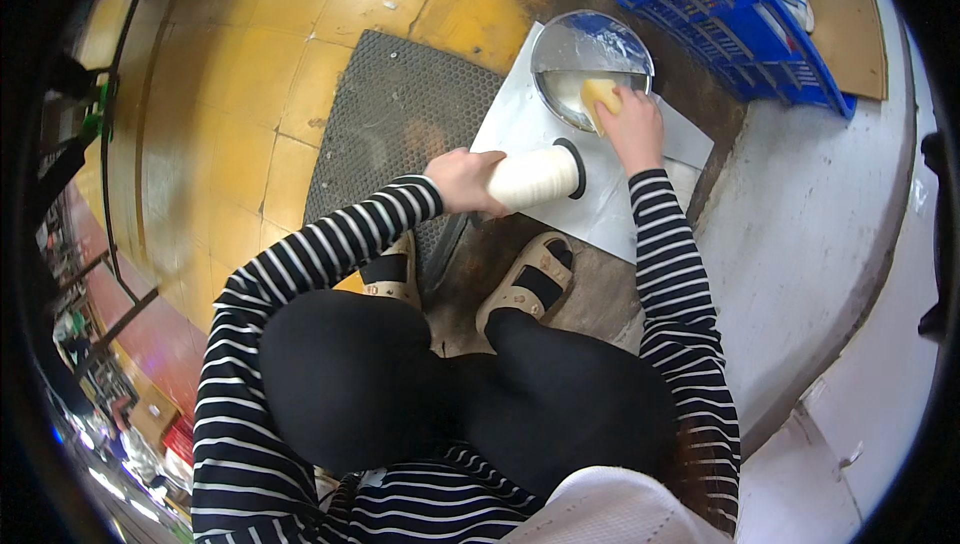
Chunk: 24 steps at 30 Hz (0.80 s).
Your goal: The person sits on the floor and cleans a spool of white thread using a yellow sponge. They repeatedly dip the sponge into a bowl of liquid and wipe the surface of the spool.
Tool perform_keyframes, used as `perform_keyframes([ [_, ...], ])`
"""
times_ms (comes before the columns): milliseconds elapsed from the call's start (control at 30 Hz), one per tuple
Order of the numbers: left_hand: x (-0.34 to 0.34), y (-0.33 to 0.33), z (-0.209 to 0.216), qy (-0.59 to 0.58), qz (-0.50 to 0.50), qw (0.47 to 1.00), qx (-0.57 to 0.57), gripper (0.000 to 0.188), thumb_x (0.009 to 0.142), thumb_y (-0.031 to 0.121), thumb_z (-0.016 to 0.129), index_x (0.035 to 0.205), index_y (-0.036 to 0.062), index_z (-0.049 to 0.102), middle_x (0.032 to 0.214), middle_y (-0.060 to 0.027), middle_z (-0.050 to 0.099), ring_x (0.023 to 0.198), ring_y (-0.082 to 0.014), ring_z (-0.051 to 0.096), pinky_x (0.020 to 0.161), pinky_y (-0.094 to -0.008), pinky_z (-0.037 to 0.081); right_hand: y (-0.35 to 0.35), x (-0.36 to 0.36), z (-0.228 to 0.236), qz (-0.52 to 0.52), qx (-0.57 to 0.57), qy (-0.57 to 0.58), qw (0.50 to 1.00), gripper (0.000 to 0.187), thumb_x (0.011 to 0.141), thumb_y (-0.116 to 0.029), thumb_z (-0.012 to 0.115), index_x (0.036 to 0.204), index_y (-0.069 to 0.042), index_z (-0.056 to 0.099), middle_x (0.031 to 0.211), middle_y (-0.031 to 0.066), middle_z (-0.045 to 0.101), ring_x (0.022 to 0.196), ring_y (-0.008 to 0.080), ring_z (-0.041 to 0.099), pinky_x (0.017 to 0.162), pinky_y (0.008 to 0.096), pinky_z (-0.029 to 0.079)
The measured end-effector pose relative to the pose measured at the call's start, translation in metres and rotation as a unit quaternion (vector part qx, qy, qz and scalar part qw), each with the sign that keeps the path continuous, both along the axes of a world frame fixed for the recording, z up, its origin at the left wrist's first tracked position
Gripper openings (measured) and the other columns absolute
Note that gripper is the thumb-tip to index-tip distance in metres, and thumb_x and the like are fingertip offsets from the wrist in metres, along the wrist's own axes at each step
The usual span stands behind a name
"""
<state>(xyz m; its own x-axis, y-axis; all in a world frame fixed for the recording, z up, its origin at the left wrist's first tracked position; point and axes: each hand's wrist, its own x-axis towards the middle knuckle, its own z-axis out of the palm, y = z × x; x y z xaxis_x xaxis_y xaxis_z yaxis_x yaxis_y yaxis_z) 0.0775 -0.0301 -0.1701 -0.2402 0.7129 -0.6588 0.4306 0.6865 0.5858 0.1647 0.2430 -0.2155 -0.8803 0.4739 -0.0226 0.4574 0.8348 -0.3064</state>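
Note:
My left hand [462,181] is closed around one end of a large spool of cream-white thread [533,179], held on its side with its black end flange pointing right. In my right hand [637,131] is a pale yellow sponge [599,100], pinched at its edge. The sponge is over the near right part of a shiny metal bowl [543,54]; whether it touches the whitish liquid [566,86] inside cannot be seen. Under the bowl lies a white sheet [685,136], and the spool hangs above that sheet's near left part.
A dark textured rubber mat [385,114] covers the yellow tiles [290,4] at the left. Far right, a blue plastic crate [700,19] holds bottles, with a cardboard piece [850,44] beside it. A pale raised ledge [800,214] runs along the right. My sandals [540,269] stand close by.

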Motion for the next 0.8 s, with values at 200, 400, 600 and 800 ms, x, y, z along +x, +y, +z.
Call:
perform_keyframes([
  [200,0.007,0.029,-0.043,0.047,-0.042,0.996,0.066,0.083,0.063,0.044,0.078,0.133,0.0053,0.054,0.101,-0.0206,0.070,0.096,-0.0354,0.068,0.087,-0.0424,0.055,-0.007,-0.009,-0.018,0.066,0.068,0.006,0.995,0.035,0.079,-0.029,0.073,0.105,-0.006,0.071,0.095,0.0169,0.067,0.092,0.0351,0.062,0.083,0.0444,0.050],
  [400,0.006,0.028,-0.066,0.013,-0.031,0.990,0.138,0.082,0.067,0.028,0.082,0.138,0.0058,0.047,0.130,-0.0224,0.055,0.127,-0.0380,0.049,0.109,-0.0440,0.040,-0.004,-0.022,-0.016,0.065,0.065,-0.083,0.992,0.037,0.078,-0.033,0.073,0.106,-0.010,0.073,0.101,0.0167,0.069,0.094,0.0332,0.064,0.085,0.0434,0.051],
  [600,0.023,-0.008,-0.070,-0.061,0.262,0.944,0.191,0.094,0.075,0.029,0.082,0.147,0.0012,0.028,0.147,-0.0278,0.031,0.132,-0.0385,0.043,0.108,-0.0448,0.041,0.004,-0.014,0.014,0.020,-0.047,-0.074,0.996,0.040,0.079,-0.031,0.074,0.111,-0.008,0.071,0.104,0.0145,0.069,0.102,0.0295,0.065,0.089,0.0409,0.050],
  [800,0.032,-0.030,-0.076,-0.280,0.397,0.865,0.123,0.051,0.089,0.040,0.071,0.117,-0.0021,0.066,0.104,-0.0076,0.067,0.102,-0.0152,0.056,0.090,-0.0289,0.044,-0.014,0.034,0.055,0.183,-0.138,0.032,0.973,0.036,0.079,-0.018,0.076,0.112,-0.008,0.069,0.114,0.0121,0.065,0.108,0.0290,0.060,0.096,0.0400,0.046],
])
